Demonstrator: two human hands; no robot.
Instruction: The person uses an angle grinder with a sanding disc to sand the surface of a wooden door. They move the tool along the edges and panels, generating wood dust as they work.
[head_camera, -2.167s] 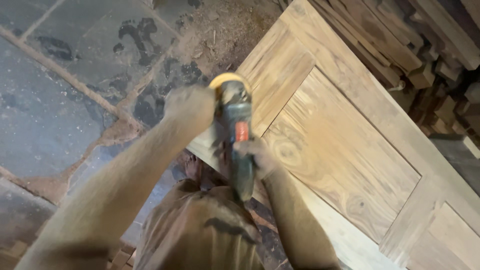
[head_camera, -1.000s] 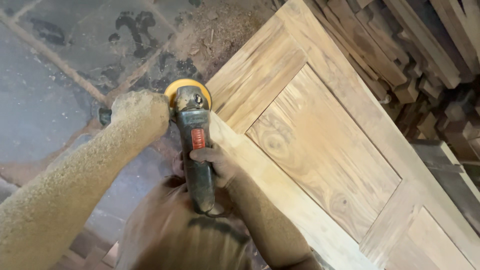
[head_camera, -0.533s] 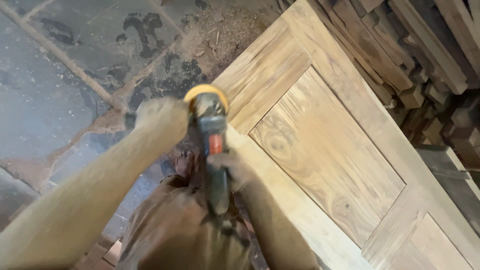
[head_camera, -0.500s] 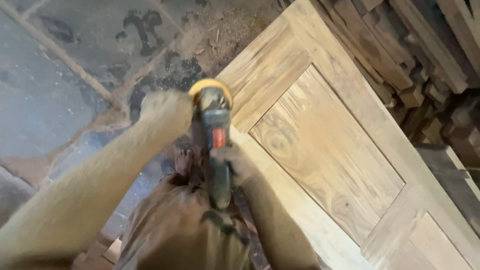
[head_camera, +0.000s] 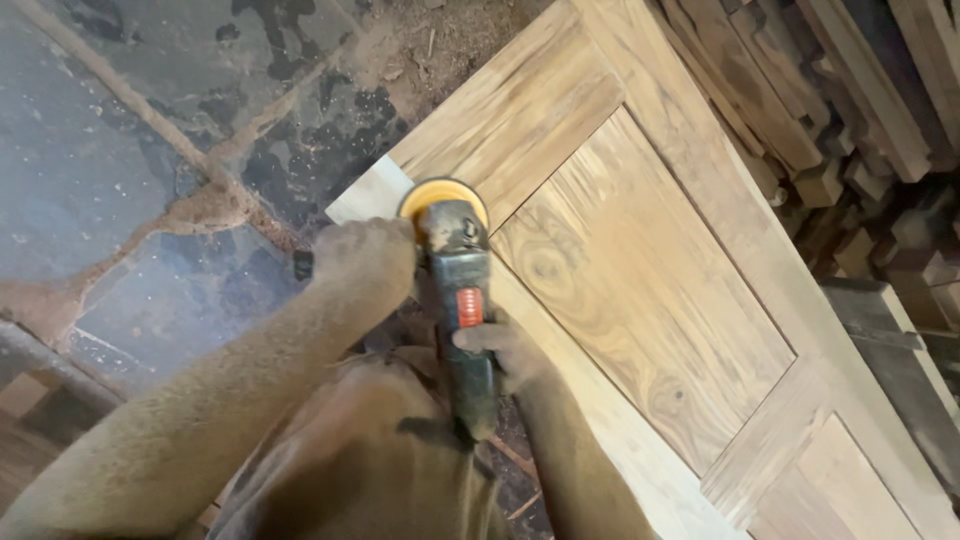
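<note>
A dark angle grinder (head_camera: 462, 310) with a yellow sanding disc (head_camera: 443, 190) and a red switch lies along the near edge of a panelled wooden door (head_camera: 640, 280). My left hand (head_camera: 362, 258), coated in sawdust, grips the grinder's side handle just left of its head. Further back on the tool body, my right hand (head_camera: 500, 345) is wrapped around it below the red switch. The disc rests on the door's frame near its upper-left corner. Part of the disc is hidden by the grinder head.
A stone-slab floor (head_camera: 130, 180) with sawdust spreads to the left. Stacked timber offcuts (head_camera: 860, 110) crowd the upper right beside the door. My brown clothing (head_camera: 370, 460) fills the bottom centre.
The view shifted so the door's pale near edge shows more. The grinder and both hands stay on the door's edge, the disc now sitting over the frame's corner.
</note>
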